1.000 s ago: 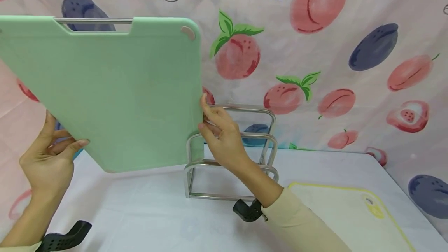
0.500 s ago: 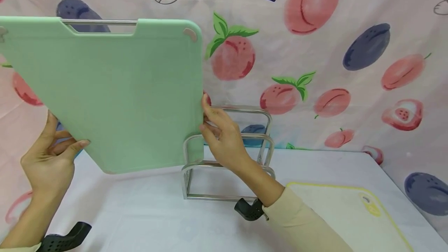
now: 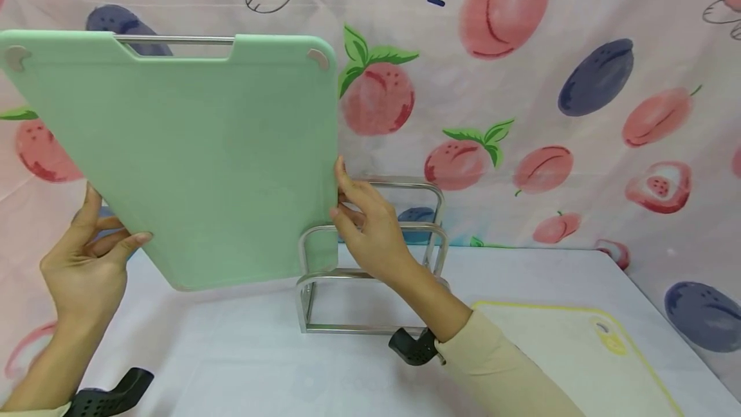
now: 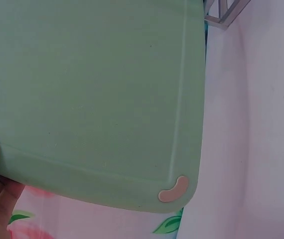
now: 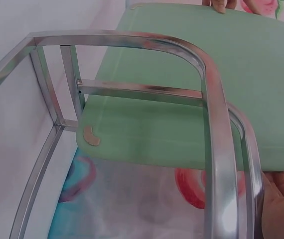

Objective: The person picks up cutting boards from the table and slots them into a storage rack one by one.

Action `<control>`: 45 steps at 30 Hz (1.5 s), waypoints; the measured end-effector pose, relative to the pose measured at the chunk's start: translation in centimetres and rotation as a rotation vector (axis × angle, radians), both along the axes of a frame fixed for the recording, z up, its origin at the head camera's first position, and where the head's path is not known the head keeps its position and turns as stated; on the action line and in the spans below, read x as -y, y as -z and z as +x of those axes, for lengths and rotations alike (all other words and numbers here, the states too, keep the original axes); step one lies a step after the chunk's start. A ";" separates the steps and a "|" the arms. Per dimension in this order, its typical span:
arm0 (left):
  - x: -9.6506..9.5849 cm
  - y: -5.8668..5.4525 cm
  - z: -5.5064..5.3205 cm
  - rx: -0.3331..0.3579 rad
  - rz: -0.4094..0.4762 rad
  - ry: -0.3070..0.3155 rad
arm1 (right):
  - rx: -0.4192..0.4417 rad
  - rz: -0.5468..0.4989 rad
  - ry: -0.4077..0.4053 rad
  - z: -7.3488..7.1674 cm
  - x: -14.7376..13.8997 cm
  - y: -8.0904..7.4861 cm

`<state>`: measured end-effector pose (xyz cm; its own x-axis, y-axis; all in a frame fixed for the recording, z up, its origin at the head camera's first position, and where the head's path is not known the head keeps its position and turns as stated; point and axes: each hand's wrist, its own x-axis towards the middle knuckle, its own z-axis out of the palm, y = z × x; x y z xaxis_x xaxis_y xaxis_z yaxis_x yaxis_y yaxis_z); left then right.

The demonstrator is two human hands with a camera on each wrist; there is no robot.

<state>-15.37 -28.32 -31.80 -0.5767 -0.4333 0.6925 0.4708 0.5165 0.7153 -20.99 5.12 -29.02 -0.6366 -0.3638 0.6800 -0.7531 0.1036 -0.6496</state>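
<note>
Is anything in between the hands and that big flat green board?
Nothing visible is: the left hand and the right hand both pinch the flat green board directly by its edges. In the head view, the shiny silver metal rack crosses in front of the board's lower right corner.

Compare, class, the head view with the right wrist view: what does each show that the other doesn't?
Head only: the yellow-edged board, and the metal bar at the top of the green board.
Right wrist only: a pinkish pad at that board's corner by the metal rack.
Both: green board, metal rack, left grip and right grip.
</note>
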 end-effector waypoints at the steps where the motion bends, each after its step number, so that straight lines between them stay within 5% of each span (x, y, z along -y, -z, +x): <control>1: 0.0 0.0 0.0 0.001 -0.005 -0.006 | 0.001 0.002 0.002 0.0 0.0 0.0; 19: -0.6 0.1 -0.4 0.027 0.029 -0.002 | -0.004 -0.006 0.017 0.1 -0.8 0.0; 26: -0.7 0.3 -0.5 -0.066 0.125 0.154 | 0.004 -0.005 0.027 0.1 -1.1 0.0; 31: -0.9 0.3 -0.6 -0.097 0.121 0.197 | 0.007 -0.007 0.033 0.1 -1.4 0.1; 45: -1.3 0.3 -0.8 -0.046 0.056 0.128 | 0.003 0.011 0.045 0.1 -1.9 0.0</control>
